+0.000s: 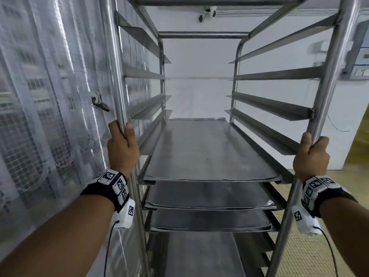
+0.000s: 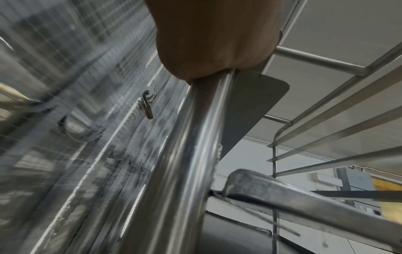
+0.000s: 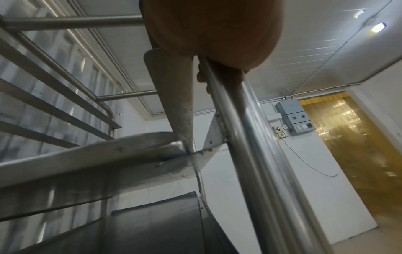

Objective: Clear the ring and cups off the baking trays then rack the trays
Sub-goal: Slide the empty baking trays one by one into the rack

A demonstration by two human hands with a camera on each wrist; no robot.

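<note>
A tall steel tray rack stands right in front of me. Several flat metal baking trays sit stacked on its lower runners, their surfaces bare. My left hand grips the rack's front left post. The right hand grips the front right post. In the left wrist view the left hand wraps the shiny post above a tray edge. Seen from the right wrist, the right hand closes round its post. No ring or cups are in view.
A mesh-covered window wall with a small padlock runs close along the rack's left side. A white wall lies behind the rack. At the right are a wall control box, a yellow strip-curtain doorway and tan floor.
</note>
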